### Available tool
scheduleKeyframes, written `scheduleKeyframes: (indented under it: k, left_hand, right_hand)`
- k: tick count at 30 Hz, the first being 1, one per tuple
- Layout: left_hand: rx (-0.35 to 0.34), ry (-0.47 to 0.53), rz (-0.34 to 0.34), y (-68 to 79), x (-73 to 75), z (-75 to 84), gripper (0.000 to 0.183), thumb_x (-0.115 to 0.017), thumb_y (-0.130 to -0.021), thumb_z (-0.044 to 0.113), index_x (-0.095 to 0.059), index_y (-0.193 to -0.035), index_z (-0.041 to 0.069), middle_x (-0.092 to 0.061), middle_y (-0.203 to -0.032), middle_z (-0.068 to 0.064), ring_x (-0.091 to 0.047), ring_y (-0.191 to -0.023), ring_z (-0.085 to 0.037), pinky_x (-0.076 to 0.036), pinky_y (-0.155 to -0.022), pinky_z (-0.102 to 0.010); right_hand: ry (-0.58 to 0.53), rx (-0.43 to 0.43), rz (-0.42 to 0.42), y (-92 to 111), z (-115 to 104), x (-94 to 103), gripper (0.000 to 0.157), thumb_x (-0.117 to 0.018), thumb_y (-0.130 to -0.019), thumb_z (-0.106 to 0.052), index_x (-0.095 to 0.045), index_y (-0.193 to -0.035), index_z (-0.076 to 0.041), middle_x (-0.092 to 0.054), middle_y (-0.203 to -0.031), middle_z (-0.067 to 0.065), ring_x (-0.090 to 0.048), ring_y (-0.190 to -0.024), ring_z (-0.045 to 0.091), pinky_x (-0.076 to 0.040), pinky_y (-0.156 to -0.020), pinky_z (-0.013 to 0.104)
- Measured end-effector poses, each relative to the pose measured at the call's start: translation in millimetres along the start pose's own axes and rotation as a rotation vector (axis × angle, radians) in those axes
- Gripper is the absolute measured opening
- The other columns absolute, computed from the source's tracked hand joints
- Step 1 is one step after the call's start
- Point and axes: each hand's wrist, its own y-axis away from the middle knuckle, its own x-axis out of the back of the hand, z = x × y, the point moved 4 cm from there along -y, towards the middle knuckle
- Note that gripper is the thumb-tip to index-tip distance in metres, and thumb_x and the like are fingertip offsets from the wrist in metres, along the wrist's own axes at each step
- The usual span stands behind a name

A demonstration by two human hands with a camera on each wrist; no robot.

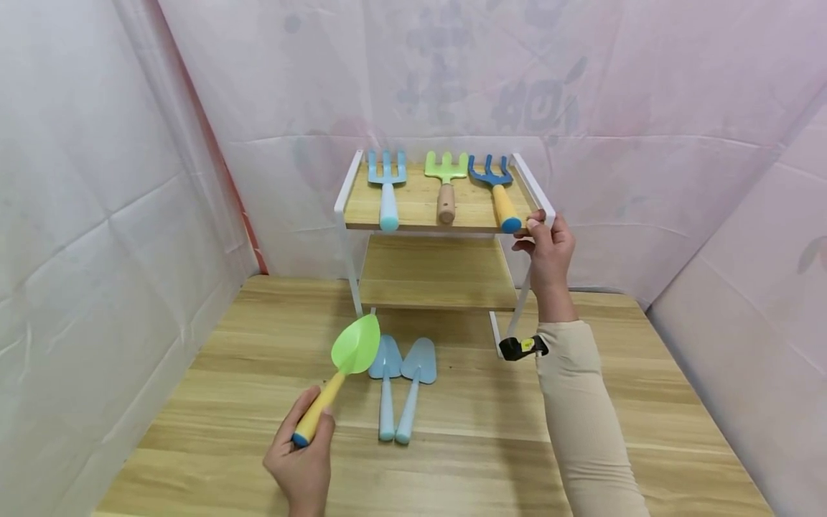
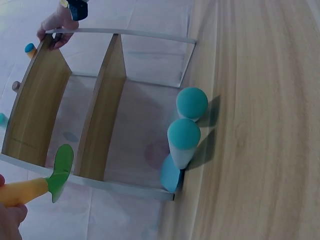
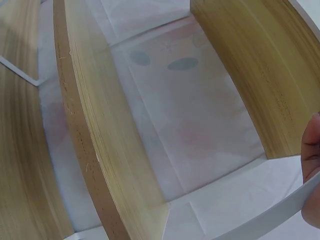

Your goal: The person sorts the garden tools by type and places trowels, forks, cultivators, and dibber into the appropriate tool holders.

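My left hand (image 1: 302,459) grips the yellow handle of a hand trowel (image 1: 355,346) with a light green blade, held up in front of the rack. At the upper board's right front corner, my right hand (image 1: 553,253) holds the two-tier shelf rack (image 1: 413,210), thumb on top and fingers below. On that board lie a light blue hand fork (image 1: 388,188), a green hand fork (image 1: 446,172) with a brown handle, and a dark blue hand fork (image 1: 505,205) with a yellow handle. Two light blue trowels, one left (image 1: 386,402) and one right (image 1: 413,398), lie side by side on the table.
The rack's lower board (image 1: 439,271) bears nothing, and its white metal legs (image 1: 352,276) stand on the wooden table (image 1: 258,359). Pale cloth sheets (image 1: 439,86) hang behind and along both sides. A black camera strap (image 1: 523,347) circles the right wrist.
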Motion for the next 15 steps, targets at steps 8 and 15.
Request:
scheduleKeyframes:
  k: [8,15]
  left_hand:
    - [0.006,0.040,-0.028,-1.1,-8.9,-3.4,0.036,-0.069,-0.071,-0.016,-0.067,-0.105,-0.005,-0.066,-0.102,-0.017,-0.063,-0.098,-0.020,-0.051,-0.074,-0.024]
    - [-0.075,0.061,-0.037,-1.8,-21.7,1.0,0.034,-0.068,-0.070,-0.019,-0.067,-0.103,-0.009,-0.065,-0.099,-0.022,-0.064,-0.091,-0.016,-0.052,-0.067,-0.021]
  right_hand:
    - [0.030,0.008,0.024,0,-1,-2.9,0.004,-0.050,-0.085,-0.002,-0.052,-0.084,0.001,-0.053,-0.071,0.006,-0.056,-0.058,0.013,-0.050,-0.052,0.022]
    - [0.035,0.034,0.035,-1,-2,-3.0,0.005,-0.049,-0.084,0.001,-0.053,-0.082,0.000,-0.051,-0.074,0.005,-0.055,-0.059,0.012,-0.049,-0.058,0.020]
